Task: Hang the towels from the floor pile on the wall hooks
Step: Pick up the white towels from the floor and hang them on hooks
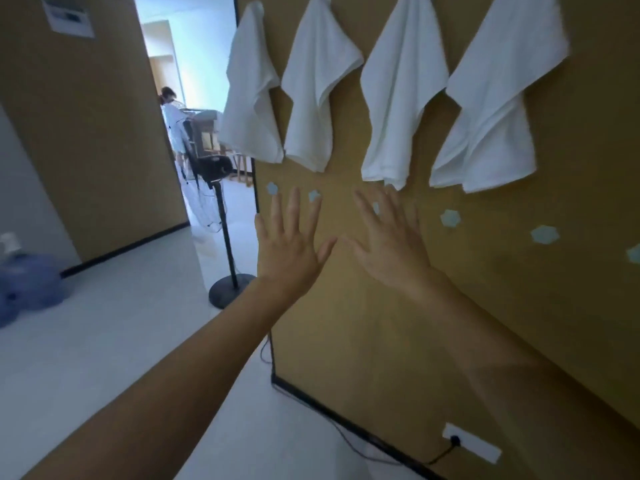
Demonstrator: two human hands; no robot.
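Held the left hand [289, 247] and right hand [391, 244] up side by side, flat and spread wide, with thumbs nearly meeting, gripping nothing. Couldn't tell whether touching the wall [381, 341] or just hovering in front of it.

Counted four white towels above the fingertips [294, 195]: first towel [249, 98] up and left of the left hand, second towel [315, 91] straight above it, third towel [398, 98] right over the right hand with its bottom hem just about at the fingertips, fourth towel [495, 109] up and off to that hand's right. Saw no floor pile anywhere near the hands, so probably done or close to it.

Looked like thin, soft, light cloth, totally floppy, not fragile, not slippery. Would pinch one by a corner or bunch up a bit of edge. Couldn't see the hooks, either hidden under the top corners or cut off above.

Hung with the long axis up-down, drooping from a top corner apiece, tilted a bit, lower corners pointing at the floor.

Also spotted small pale blue pieces [450, 217] level with the fingertips and trailing off right of the right hand. Couldn't tell if spare hooks or stickers.
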